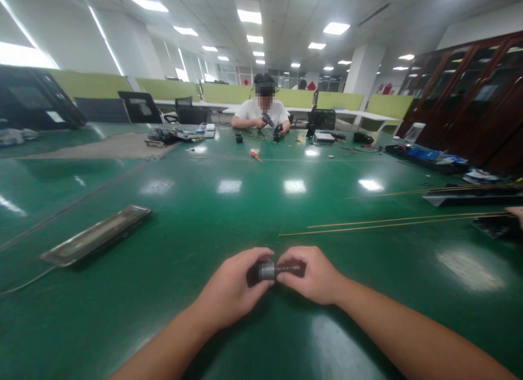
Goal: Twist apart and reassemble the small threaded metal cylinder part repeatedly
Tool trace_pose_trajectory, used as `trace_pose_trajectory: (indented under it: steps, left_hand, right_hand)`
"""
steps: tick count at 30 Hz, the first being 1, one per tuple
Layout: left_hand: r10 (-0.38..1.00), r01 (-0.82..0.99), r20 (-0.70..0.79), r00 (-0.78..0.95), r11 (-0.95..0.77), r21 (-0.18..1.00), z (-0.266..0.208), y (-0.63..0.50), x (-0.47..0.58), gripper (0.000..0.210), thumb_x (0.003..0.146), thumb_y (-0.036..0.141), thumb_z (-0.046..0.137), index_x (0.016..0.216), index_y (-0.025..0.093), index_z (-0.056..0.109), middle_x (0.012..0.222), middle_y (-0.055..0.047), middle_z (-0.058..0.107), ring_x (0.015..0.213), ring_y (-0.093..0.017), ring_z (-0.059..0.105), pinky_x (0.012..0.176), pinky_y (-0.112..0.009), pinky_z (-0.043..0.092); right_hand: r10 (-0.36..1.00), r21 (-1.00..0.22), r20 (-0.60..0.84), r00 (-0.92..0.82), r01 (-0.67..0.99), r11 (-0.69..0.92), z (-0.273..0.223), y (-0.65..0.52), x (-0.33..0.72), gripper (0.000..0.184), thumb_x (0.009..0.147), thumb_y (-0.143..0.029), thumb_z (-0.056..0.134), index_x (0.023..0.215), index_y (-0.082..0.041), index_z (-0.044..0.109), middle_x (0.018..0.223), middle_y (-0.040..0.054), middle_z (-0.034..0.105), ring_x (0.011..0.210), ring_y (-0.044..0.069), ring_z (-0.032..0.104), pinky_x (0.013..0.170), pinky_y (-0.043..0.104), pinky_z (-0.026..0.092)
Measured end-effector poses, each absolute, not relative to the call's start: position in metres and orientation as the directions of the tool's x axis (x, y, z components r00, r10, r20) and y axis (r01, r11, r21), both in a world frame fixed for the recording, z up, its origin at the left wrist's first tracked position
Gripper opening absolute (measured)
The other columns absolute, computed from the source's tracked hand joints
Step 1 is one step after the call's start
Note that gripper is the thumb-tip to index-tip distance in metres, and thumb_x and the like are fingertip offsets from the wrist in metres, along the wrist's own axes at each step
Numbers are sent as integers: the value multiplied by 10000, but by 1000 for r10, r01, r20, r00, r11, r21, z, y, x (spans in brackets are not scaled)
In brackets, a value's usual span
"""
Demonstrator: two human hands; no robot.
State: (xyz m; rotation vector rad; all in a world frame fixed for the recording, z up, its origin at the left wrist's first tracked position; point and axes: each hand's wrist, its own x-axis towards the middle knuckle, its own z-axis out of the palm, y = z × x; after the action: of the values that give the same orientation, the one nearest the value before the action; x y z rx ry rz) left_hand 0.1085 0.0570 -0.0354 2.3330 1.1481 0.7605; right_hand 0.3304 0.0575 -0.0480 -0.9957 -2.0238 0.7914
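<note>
Item 1 — small grey metal cylinder (267,271) with a thin dark shaft running out to its right. It sits at 6 o'clock in the head view, just above the green table (204,216), held between both hands.

Item 2 — left hand (232,287): curled around the cylinder's left end, thumb on top, grasping the body.

Item 3 — right hand (312,273): fingers pinched on the shaft end, closed over it; the tip of the shaft is hidden under the fingers.

Step in hand, as a judgement: the two parts look to be in the course of being fitted together or turned against each other; which way cannot be told. Any next move on it would call for a steady left grip and fine fingertip control on the right, kept in line with the shaft.

Surroundings:
- flat metal tray (96,235), at 9 o'clock, well apart from the hands
- thin brass rods (392,223), at 2 o'clock, lying across the table
- dark bar-shaped part (469,197), at 2 o'clock, beyond the rods
- red-handled screwdriver (256,156), at 12 o'clock, far off
- seated person in a white shirt (261,114), at 12 o'clock across the table, holding a dark tool
- a fingertip of someone else (515,212), at 3 o'clock at the frame edge
</note>
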Motion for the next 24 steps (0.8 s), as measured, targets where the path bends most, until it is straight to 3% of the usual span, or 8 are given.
trace_pose_trajectory:
  steps: [8, 24]
  left_hand:
    - [825, 595, 267, 498, -549, 587, -35, 57, 108, 383, 820, 231, 675, 1193, 258, 593, 1126, -36, 709, 1039, -218, 670, 940, -362, 527]
    - [824, 589, 284, 491, -554, 589, -34, 58, 108, 370, 813, 229, 681, 1173, 269, 607, 1107, -9, 715, 1024, -198, 677, 925, -327, 528]
  right_hand:
    - [840, -758, 337, -426, 406, 511, -47, 57, 330, 89, 803, -202, 716, 890, -189, 731, 795, 13, 721, 702, 155, 638, 661, 250, 457]
    - [842, -754, 349, -412, 411, 513, -49, 58, 331, 95, 800, -207, 717, 890, -183, 734, 788, 18, 726, 691, 155, 640, 653, 250, 459]
